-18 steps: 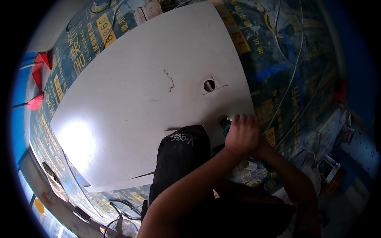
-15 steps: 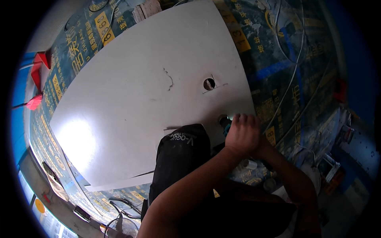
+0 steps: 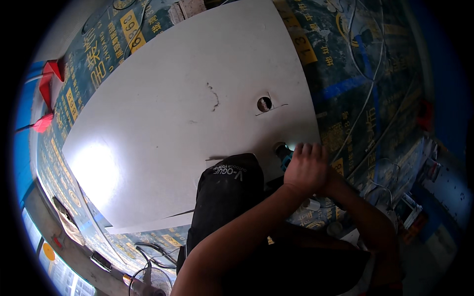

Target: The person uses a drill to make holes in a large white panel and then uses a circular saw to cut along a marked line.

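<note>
A large white curved-edge panel (image 3: 168, 84) lies before me, with a round cut hole (image 3: 264, 104) crossed by dark lines. Lower on it, the working end of a teal and black power drill (image 3: 284, 159) meets a second round spot, lit by a small glow. My left hand (image 3: 307, 168) is closed over the drill, knuckles up. My right hand (image 3: 327, 183) is just behind it, its fingers hidden under the left. My knee in black trousers (image 3: 228, 180) rests on the panel's lower part, beside a short cut or loose strip (image 3: 213, 159).
Printed green protective sheeting (image 3: 345, 123) surrounds the panel, crossed by cables (image 3: 371, 89). Red objects (image 3: 44, 122) stand at the left edge, a stack of pale pieces (image 3: 185, 11) at the back, a white cylinder (image 3: 311, 204) near my forearms, and a fan (image 3: 153, 283) at lower left.
The view has shifted slightly, so panel and hands sit a little further right in the picture. My hands keep their posture on the drill, whose teal body shows slightly more.
</note>
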{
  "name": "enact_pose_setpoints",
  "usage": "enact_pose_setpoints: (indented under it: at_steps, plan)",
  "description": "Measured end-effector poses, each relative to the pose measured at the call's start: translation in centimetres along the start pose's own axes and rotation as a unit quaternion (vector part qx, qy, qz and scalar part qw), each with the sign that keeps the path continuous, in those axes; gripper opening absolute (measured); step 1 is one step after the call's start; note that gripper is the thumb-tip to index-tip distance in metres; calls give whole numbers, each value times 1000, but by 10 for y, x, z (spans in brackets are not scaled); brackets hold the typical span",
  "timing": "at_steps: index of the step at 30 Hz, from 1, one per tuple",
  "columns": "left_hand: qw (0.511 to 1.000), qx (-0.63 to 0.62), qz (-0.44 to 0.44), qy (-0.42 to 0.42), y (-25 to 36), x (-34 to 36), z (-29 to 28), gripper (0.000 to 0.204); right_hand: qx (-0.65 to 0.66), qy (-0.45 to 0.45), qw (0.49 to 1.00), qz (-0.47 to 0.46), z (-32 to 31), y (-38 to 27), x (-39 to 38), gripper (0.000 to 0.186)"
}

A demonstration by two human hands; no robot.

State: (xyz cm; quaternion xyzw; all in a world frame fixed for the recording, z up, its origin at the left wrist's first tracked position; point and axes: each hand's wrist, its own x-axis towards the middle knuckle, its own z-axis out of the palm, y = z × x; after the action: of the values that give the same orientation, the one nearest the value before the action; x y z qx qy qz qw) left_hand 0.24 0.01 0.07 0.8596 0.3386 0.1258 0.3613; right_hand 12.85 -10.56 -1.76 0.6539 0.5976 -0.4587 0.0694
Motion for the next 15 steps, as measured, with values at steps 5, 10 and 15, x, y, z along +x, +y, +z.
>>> enact_pose_setpoints:
  at_steps: [5, 10, 15]
  plan:
    - [1000, -1, 1, 18, -2, -2, 0, 18, -14, -30, 999, 33, -4, -6, 2, 53]
    - [1000, -11, 15, 2, 2, -1, -1, 18, -35, 16, 999, 26, 9, 0, 0, 53]
    - [1000, -4, 17, 3, 0, -3, 0, 17, -21, 20, 999, 39, -6, -13, -1, 49]
